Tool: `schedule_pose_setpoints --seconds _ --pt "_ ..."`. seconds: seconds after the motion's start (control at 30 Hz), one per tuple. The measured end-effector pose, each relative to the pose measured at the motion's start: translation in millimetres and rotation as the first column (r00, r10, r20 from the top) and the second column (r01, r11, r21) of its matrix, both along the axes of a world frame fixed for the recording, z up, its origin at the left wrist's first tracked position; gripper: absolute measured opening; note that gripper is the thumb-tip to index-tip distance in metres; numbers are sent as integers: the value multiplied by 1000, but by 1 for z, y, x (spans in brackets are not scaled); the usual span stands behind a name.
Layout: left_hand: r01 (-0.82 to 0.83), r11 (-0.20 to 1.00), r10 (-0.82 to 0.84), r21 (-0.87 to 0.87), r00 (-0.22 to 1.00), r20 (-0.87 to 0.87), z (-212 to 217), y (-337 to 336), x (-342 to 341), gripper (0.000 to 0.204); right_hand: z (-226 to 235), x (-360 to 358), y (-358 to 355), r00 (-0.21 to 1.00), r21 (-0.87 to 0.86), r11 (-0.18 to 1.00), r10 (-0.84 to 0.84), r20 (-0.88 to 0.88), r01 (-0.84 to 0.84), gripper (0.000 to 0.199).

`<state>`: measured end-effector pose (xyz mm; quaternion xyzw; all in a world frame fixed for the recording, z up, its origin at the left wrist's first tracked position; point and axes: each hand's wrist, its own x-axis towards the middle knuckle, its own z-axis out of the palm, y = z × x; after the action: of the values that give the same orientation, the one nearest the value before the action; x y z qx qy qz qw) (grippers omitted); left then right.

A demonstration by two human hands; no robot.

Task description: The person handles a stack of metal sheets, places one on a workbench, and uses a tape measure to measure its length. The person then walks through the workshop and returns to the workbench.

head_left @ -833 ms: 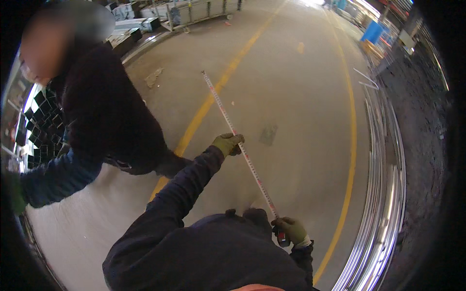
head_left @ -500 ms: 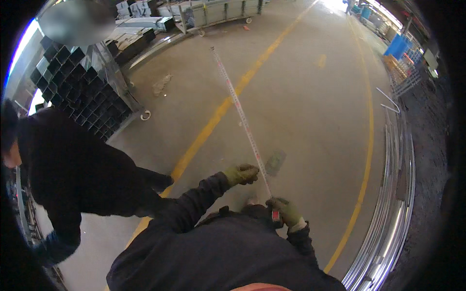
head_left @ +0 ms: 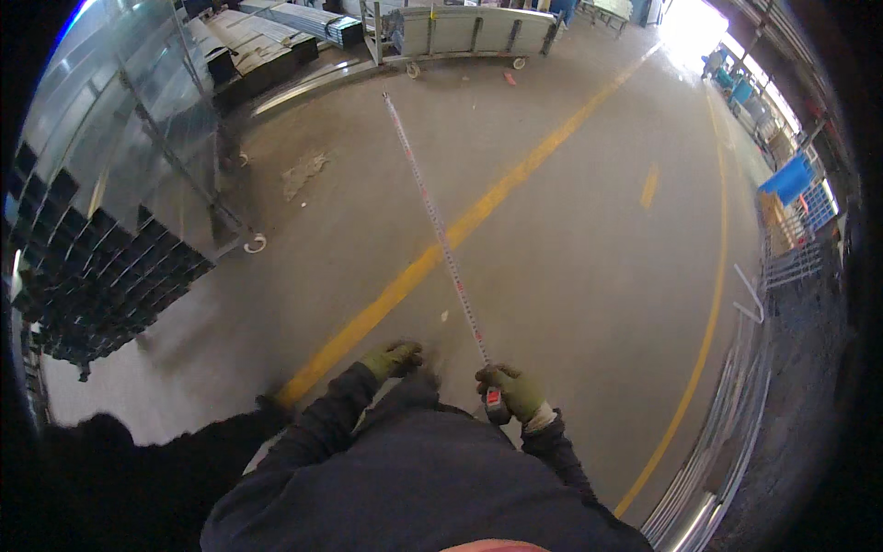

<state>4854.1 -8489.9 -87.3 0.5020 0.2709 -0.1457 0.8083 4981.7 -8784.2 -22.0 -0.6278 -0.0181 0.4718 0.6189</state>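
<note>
My right hand (head_left: 517, 390), in a green work glove, grips a tape measure (head_left: 495, 403) with a dark and red case, held in front of my body. Its long pale blade (head_left: 430, 207) runs forward and a little left, out over the floor and across a yellow line. The far tip of the blade shows near the carts. Off to the left of the tape, my left hand (head_left: 391, 360), gloved the same way, hangs near my left side. Its fingers are curled, apart from the blade, with nothing visible in them.
Close on my left is a person in dark clothing (head_left: 166, 465). Beyond stands a wheeled rack of dark square tubes (head_left: 110, 276). A cart (head_left: 483, 35) with long stock is ahead. Yellow lines (head_left: 543, 147) mark the floor; metal bars (head_left: 717, 442) lie along the right.
My left hand has moved left and away from the tape blade. The right hand, with the tape measure, has shifted slightly left. The person at left is now lower in view.
</note>
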Motion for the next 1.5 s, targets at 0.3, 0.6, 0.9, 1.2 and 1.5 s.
schedule_pose_setpoints --seconds 0.3,0.6,0.9,1.2,1.5 --pt "1 974 -33 225 990 139 34 118 254 48 7 197 74 986 -68 984 -164 -24 162 30" --pt "81 823 -30 562 994 -100 -24 274 446 43 -37 462 212 968 46 977 -198 -154 207 28" --pt "-348 869 414 351 900 -133 -48 414 556 49 -7 724 385 976 39 980 -187 -116 193 32" --pt "-89 894 234 440 929 -288 -56 634 820 50 -3 904 554 973 -122 966 -232 -3 230 29" --pt "-450 813 395 369 892 218 -45 865 1138 45 -24 1132 710 965 -127 957 -262 3 260 30"
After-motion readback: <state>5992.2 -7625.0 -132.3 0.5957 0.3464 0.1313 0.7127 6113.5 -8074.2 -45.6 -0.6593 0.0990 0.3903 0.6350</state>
